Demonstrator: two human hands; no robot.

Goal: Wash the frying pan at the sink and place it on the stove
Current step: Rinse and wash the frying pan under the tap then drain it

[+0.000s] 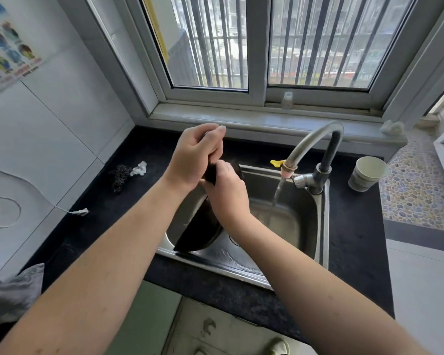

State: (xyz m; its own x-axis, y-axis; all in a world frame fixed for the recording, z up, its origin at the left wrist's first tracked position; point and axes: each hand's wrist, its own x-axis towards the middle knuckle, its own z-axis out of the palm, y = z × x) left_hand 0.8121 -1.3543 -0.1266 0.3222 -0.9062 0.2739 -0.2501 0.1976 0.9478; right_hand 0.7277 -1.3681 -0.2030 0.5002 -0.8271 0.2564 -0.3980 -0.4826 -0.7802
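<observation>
The frying pan (199,230) stands tilted on edge in the left part of the steel sink (322,226), its dark bowl resting near the front wall and its handle rising toward the window, as a person works on it at a kitchen surface (354,226) of black stone. The left hand (194,155) is clenched around the upper end of the handle, fingers curled tight over it; the right hand (226,187) grips the handle just below, where it meets the pan, and whether that hand also holds a cloth or scrubber cannot be told. Water runs from the curved tap (315,142) into the right part of the basin, apart from the pan, which sits beside the stream and not under it. A dark scouring pad (119,176) and a scrap of white material (139,169) lie untouched on the surface to the left of the sink, and a paper cup (368,172) stands to the right of the tap. By the look of it, the washing is under way but not finished: the pan is in the basin with water flowing, yet no suds or rinsed shine can be made out on its dark side. The stove is nowhere in view, so the second half of the job, carrying the pan out of the sink and setting it down there, appears wholly ahead.
</observation>
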